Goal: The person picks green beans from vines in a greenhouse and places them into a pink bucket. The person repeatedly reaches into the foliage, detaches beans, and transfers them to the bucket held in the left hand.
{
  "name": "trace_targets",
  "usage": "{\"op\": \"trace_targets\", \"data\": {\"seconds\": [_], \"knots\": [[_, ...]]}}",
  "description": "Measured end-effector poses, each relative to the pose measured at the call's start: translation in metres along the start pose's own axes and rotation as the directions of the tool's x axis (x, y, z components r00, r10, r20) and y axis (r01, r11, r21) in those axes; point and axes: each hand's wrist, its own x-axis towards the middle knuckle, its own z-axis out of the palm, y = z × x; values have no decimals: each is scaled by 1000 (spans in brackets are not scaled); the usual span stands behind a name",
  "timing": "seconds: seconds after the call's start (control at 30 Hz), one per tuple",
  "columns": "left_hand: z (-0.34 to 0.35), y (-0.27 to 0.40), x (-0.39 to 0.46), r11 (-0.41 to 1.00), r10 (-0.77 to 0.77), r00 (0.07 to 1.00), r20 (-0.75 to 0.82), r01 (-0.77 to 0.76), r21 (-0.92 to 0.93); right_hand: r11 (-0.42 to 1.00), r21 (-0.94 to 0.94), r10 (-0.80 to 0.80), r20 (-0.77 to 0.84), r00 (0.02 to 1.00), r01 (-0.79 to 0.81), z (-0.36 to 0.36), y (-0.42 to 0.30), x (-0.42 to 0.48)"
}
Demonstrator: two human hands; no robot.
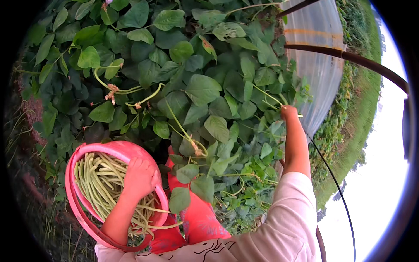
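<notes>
My left hand (140, 177) grips the inner rim of a pink plastic bucket (131, 148), whose strap-like handle (85, 218) passes around my forearm. The bucket leans against my left side. Long pale green bean pods (98, 173) fill it, and a few stick out over the lower rim. My right arm reaches out to the far right edge of the bean plants (203, 88). There my right hand (289, 112) is closed around a green bean pod (300, 116), with one end poking out past the fist. The fingers themselves are mostly hidden.
More pods hang among the leaves, including a curved pod (150, 95) and a straight one (178, 121). Rusty metal hoops (353, 56) and clear plastic sheeting (314, 75) border the right side. A thin black cord (334, 178) crosses there, with grass (360, 131) beyond.
</notes>
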Motion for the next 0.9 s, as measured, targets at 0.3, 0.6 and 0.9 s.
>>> {"op": "trace_targets", "data": {"seconds": [0.3, 0.6, 0.9], "knots": [[-19, 5, -49, 998, 38, 989, -142, -44, -40, 747, 455, -602, 151, 784, 485, -41, -33, -110], [8, -66, -112, 985, -39, 974, -223, 0, -174, 706, 661, -425, 110, 899, 253, -92, -152, -127], [-9, -102, -160, 984, -170, 985, -41, 167, -67, 985, -12, 166, -161, 973, -170, -115, -182, -167]]}}
